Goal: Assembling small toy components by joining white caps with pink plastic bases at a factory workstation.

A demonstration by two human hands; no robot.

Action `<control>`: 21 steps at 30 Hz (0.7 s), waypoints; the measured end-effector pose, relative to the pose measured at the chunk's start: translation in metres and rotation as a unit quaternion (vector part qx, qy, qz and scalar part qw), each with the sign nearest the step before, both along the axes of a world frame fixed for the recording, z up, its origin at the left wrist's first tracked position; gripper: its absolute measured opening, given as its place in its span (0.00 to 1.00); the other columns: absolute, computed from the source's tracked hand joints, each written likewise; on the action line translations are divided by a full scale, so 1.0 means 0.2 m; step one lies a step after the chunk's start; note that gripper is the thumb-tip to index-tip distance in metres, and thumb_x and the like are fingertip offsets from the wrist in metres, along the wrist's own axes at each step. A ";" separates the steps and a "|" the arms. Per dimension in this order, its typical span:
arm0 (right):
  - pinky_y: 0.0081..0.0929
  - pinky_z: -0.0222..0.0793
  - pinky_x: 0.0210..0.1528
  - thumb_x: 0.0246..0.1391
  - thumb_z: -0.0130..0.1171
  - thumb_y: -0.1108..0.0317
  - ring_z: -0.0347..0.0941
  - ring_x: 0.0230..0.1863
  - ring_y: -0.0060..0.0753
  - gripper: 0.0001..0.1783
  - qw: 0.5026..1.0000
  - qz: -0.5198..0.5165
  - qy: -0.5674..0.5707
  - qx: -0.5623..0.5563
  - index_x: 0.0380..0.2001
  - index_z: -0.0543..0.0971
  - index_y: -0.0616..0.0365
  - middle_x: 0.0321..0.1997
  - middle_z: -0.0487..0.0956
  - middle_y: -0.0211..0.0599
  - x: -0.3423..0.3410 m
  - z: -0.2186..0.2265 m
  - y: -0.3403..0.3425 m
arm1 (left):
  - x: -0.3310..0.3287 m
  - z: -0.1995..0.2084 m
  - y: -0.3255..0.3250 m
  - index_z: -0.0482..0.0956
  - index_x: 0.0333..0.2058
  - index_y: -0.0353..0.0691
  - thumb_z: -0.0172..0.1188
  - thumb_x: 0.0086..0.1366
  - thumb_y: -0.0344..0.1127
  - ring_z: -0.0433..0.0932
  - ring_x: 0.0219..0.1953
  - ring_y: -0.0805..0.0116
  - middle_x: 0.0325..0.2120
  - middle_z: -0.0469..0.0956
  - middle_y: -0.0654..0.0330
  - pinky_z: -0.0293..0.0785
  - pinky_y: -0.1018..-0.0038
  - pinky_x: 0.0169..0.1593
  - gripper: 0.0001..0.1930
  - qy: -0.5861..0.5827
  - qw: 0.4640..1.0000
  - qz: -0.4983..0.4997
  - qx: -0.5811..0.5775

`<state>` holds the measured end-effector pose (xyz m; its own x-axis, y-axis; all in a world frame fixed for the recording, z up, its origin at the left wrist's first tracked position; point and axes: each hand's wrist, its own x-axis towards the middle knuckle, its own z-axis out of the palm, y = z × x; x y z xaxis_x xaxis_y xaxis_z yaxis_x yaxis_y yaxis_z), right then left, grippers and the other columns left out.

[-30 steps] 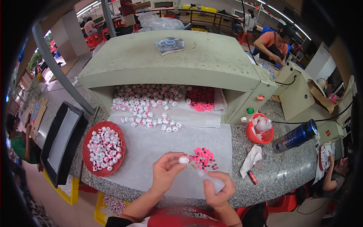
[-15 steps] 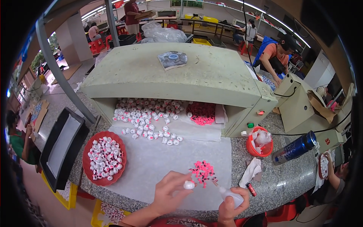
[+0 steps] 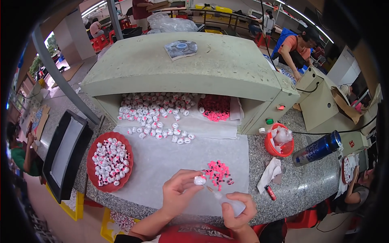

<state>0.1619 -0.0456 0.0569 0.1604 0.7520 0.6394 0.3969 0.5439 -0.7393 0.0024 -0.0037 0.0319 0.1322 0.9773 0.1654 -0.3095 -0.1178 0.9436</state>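
Between the thumb and fingers of my left hand (image 3: 177,195) is a small round white plastic piece (image 3: 199,180) with a bit of pink at its top. My right hand (image 3: 240,211) is wrapped round a translucent squeeze bottle (image 3: 224,199), whose thin brownish tip points up and left, close below the white piece. Whether the tip touches it I cannot tell. Just beyond both hands, a loose pile of tiny pink and dark bits (image 3: 218,172) lies on a white paper sheet (image 3: 162,166).
A red scalloped bowl (image 3: 130,174) of similar white pieces stands left, beside a black tray (image 3: 51,162). Ahead, a pale metal housing (image 3: 170,85) shelters more white pieces (image 3: 150,111) and pink bits (image 3: 214,109). Right are a red basket (image 3: 287,152), blue bottle (image 3: 316,150) and crumpled tissue (image 3: 267,174).
My right hand has brought the squeeze bottle left, so its tip is now nearer the white piece. My left hand has turned the piece a little. The whole view has shifted slightly.
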 end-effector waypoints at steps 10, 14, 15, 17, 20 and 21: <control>0.20 0.66 0.20 0.35 0.60 0.74 0.73 0.18 0.29 0.12 1.000 0.004 -0.007 0.003 0.28 0.74 0.65 0.21 0.77 0.41 0.00 -0.01 0.01 | 0.01 -0.01 0.00 0.72 0.41 0.30 0.56 0.49 0.14 0.73 0.42 0.64 0.40 0.70 0.52 0.74 0.74 0.46 0.17 0.006 1.000 -0.001 0.017; 0.21 0.67 0.23 0.35 0.59 0.72 0.73 0.19 0.30 0.10 0.999 0.009 0.002 -0.032 0.26 0.74 0.63 0.21 0.76 0.40 -0.02 0.02 -0.01 | 0.01 0.00 0.00 0.71 0.41 0.27 0.54 0.50 0.13 0.74 0.42 0.63 0.40 0.69 0.51 0.75 0.73 0.45 0.16 0.020 0.999 -0.002 0.032; 0.21 0.67 0.25 0.36 0.59 0.71 0.73 0.20 0.31 0.10 0.999 0.012 0.004 -0.050 0.25 0.74 0.62 0.21 0.76 0.39 -0.02 0.02 -0.01 | 0.01 0.00 0.00 0.71 0.40 0.25 0.53 0.50 0.12 0.74 0.42 0.63 0.39 0.69 0.51 0.75 0.73 0.44 0.16 0.025 0.999 -0.003 0.039; 0.21 0.67 0.24 0.35 0.59 0.71 0.73 0.20 0.31 0.10 0.999 0.022 -0.004 -0.047 0.25 0.74 0.62 0.21 0.76 0.40 -0.02 0.04 -0.01 | 0.01 0.00 0.00 0.71 0.40 0.25 0.53 0.50 0.12 0.74 0.41 0.63 0.39 0.69 0.51 0.75 0.73 0.44 0.16 0.030 0.999 -0.003 0.039; 0.22 0.67 0.23 0.35 0.59 0.72 0.73 0.18 0.32 0.09 0.998 0.044 -0.020 -0.041 0.25 0.74 0.62 0.20 0.76 0.41 0.00 0.06 0.00 | 0.00 0.00 0.00 0.71 0.40 0.25 0.53 0.50 0.12 0.74 0.41 0.63 0.40 0.69 0.51 0.75 0.73 0.44 0.16 0.039 0.998 0.000 0.041; 0.22 0.67 0.22 0.35 0.59 0.73 0.73 0.18 0.33 0.10 0.998 0.050 -0.028 -0.032 0.25 0.74 0.63 0.20 0.76 0.41 0.00 0.06 0.01 | 0.00 0.00 0.00 0.72 0.40 0.25 0.53 0.50 0.12 0.74 0.41 0.63 0.40 0.69 0.51 0.75 0.73 0.44 0.16 0.041 0.998 0.001 0.038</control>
